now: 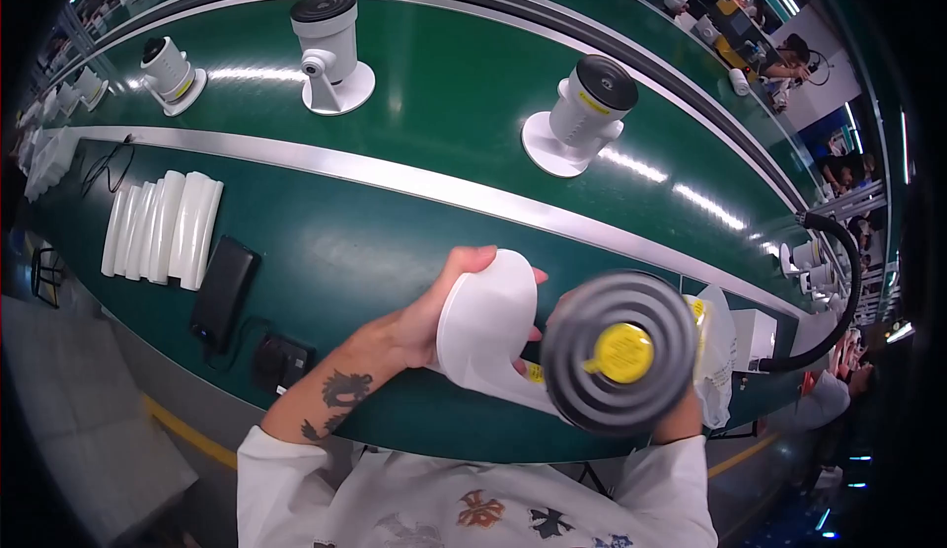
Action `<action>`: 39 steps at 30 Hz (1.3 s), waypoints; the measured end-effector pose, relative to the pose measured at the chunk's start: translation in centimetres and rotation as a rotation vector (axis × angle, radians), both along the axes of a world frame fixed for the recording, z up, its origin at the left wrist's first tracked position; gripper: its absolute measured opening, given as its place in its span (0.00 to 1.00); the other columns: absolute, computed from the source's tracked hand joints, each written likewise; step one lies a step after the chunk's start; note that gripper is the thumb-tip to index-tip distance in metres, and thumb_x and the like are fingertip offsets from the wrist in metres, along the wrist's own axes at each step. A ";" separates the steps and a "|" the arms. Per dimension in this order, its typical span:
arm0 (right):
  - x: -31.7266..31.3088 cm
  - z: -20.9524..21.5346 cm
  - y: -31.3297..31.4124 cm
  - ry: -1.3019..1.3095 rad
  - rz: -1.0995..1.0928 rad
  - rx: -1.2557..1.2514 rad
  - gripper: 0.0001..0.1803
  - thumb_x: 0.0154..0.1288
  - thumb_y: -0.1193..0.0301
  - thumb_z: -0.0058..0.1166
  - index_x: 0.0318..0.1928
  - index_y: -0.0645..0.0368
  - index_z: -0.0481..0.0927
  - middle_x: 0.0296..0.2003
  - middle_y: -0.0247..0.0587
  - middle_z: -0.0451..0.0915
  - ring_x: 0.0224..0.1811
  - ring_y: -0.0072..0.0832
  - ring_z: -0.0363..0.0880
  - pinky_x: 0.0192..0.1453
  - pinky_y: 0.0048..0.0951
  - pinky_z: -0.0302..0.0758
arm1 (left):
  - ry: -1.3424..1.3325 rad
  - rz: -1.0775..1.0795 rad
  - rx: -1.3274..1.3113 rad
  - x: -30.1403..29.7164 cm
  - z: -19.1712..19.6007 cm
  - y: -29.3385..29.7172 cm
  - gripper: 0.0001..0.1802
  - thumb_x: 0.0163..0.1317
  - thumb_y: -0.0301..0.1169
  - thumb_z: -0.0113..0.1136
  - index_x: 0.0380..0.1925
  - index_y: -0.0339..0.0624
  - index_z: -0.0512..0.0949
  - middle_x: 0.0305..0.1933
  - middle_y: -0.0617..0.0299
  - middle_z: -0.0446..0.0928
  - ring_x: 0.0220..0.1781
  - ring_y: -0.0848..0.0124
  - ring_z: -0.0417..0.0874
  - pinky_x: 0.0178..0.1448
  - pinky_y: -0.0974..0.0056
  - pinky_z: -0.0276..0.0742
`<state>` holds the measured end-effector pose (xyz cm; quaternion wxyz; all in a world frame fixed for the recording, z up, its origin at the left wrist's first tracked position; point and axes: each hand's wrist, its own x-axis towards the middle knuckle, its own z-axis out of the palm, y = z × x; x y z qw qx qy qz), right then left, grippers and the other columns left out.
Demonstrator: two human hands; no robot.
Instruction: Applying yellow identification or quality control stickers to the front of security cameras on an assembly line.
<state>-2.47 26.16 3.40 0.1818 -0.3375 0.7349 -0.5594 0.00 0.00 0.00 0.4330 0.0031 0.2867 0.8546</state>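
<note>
- Head view, middle of the frame, a little below centre: the left hand is clamped on the rounded white base of a white device, thumb over its upper edge and fingertips showing past its far side.
- Head view, lower centre to right: the device lies tilted above the table, its base to the left and a dark ringed disc turned toward the camera; the disc is blurred and bears a round yellow sticker.
- Head view, lower right: the right hand is mostly hidden behind the disc, so I cannot tell how its fingers stand.
- Head view, right: a clear plastic bag sits just beside the disc, near a white box and a curved black hose.
- Head view, left: a row of white rolls lies on the dark green table, near a black block and a smaller black box.
- Head view, upper part: three similar white units stand well apart on a green belt, at upper left, left of centre and right of centre.
</note>
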 end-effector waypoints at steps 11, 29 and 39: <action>-2.4 8.8 -4.5 0.182 0.078 1.132 0.45 0.45 0.35 0.59 0.24 0.77 0.79 0.17 0.61 0.77 0.22 0.51 0.80 0.35 0.41 0.78 | 0.014 0.033 -0.436 -1.8 1.7 2.1 0.45 0.62 0.67 0.39 0.65 0.42 0.60 0.63 0.49 0.65 0.63 0.58 0.70 0.65 0.55 0.68; -13.4 10.3 8.4 0.476 -0.452 1.059 0.35 0.34 0.55 0.72 0.43 0.63 0.78 0.38 0.48 0.78 0.40 0.37 0.78 0.45 0.34 0.75 | 0.610 1.297 -1.436 -14.8 -0.8 -8.2 0.59 0.44 0.55 0.75 0.62 0.23 0.55 0.59 0.37 0.63 0.63 0.54 0.66 0.66 0.56 0.62; -25.5 1.9 15.1 0.395 -0.473 1.291 0.39 0.31 0.55 0.77 0.46 0.65 0.80 0.42 0.55 0.81 0.47 0.47 0.80 0.53 0.38 0.76 | 0.723 1.144 -1.525 -21.6 -10.0 -25.3 0.57 0.37 0.49 0.80 0.60 0.24 0.63 0.57 0.42 0.74 0.57 0.58 0.77 0.60 0.60 0.72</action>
